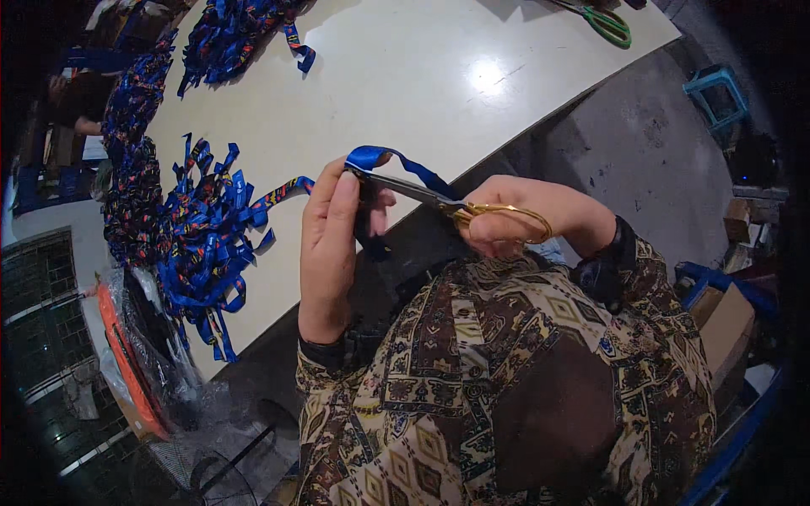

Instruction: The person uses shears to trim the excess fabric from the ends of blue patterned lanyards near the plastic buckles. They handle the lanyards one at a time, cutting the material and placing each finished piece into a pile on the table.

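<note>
My left hand (332, 232) pinches a blue printed ribbon (369, 157) between thumb and fingers, over the table's near edge. One stretch of the ribbon loops up and hangs down to the right, and another runs left toward a pile. In my right hand (498, 232) is a pair of scissors (510, 211) with gold handles, my fingers in the loops. Their blades point left and reach the ribbon at my left fingertips. Whether the blades are fully closed on it is hard to see.
A heap of blue ribbons (207, 244) lies on the white table (396, 76) at left, another bundle (232, 42) behind it. Green-handled scissors (607, 27) lie at the far right edge. A blue stool (717, 97) stands on the floor. Someone's arm (89, 126) shows at far left.
</note>
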{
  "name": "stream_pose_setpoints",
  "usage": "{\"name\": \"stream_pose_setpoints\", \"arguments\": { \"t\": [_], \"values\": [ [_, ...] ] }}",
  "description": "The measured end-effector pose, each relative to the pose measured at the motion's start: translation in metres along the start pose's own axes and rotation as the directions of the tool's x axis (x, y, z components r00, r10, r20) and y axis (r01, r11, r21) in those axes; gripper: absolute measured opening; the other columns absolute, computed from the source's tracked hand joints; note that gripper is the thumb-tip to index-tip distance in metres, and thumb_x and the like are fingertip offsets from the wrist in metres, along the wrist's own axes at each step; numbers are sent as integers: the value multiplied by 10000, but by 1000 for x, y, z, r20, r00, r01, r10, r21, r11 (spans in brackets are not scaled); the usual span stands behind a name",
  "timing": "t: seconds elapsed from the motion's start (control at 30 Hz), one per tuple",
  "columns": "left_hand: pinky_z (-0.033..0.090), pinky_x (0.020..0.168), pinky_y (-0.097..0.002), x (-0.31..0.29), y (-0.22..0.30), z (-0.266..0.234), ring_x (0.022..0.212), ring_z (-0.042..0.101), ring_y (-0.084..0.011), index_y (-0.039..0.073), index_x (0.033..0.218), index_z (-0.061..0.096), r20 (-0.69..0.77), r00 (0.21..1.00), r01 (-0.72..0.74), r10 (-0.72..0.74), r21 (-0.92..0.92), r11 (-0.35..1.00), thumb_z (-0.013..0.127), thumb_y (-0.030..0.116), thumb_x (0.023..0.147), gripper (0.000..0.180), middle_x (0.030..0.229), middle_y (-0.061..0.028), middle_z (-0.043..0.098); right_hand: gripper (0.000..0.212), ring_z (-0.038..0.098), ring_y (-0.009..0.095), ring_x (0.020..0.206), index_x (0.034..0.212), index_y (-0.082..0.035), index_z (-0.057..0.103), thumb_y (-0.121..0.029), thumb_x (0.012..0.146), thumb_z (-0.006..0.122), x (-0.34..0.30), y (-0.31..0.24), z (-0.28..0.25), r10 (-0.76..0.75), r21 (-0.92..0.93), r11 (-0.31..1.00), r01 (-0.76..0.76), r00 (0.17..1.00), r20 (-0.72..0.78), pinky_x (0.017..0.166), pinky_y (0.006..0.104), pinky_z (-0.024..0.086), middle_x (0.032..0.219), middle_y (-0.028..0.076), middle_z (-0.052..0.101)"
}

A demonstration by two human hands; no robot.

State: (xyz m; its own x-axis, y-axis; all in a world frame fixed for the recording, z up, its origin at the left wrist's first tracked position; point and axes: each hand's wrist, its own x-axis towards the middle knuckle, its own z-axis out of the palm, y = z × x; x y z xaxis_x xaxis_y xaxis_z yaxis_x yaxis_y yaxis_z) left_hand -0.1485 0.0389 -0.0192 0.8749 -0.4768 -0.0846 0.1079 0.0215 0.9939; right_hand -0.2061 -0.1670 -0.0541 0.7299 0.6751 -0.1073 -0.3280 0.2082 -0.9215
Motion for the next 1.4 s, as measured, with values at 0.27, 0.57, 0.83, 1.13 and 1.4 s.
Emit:
{"name": "stream_pose_setpoints", "arguments": {
  "t": [0.27,0.57,0.83,1.13,1.4],
  "values": [
    [229,493,-153,1,1,-2,561,308,-10,43,1080,513,19,1000,-21,19,85,996,362,213,951,261,691,20,475,360,410,29,461,655,-51,508,-346,842,594,-4,-12,-1,106,-102,988,-115,990,-89,418,178,299,510,-50,424],
    [246,498,-170,3,-3,-4,552,319,-23,66,937,463,64,995,72,-76,61,995,357,239,951,203,663,15,461,296,397,25,464,741,-51,572,-324,855,575,-1,-18,-6,-69,-202,979,2,942,-329,420,177,287,532,-61,414],
    [309,536,-170,3,5,-1,589,396,-43,51,917,453,249,938,263,-242,-53,963,409,216,934,171,698,-9,483,260,383,18,494,893,-38,575,-293,848,593,29,-16,-8,-88,-162,986,39,947,-310,438,169,274,570,-72,424],
    [410,662,-216,5,-13,5,712,495,-98,-1,916,428,43,983,-184,179,251,950,572,122,834,207,853,-68,513,192,365,5,562,904,-34,559,-204,833,613,33,-15,-7,-79,-121,991,53,974,-215,475,169,283,632,-82,432],
    [388,648,-217,5,-16,-8,714,484,-91,-3,816,477,280,959,-140,50,313,939,544,139,838,159,755,-43,517,154,365,4,570,885,-34,552,-173,834,598,35,-13,-6,-186,-157,974,162,970,-155,477,168,292,642,-76,449]
  ]
}}
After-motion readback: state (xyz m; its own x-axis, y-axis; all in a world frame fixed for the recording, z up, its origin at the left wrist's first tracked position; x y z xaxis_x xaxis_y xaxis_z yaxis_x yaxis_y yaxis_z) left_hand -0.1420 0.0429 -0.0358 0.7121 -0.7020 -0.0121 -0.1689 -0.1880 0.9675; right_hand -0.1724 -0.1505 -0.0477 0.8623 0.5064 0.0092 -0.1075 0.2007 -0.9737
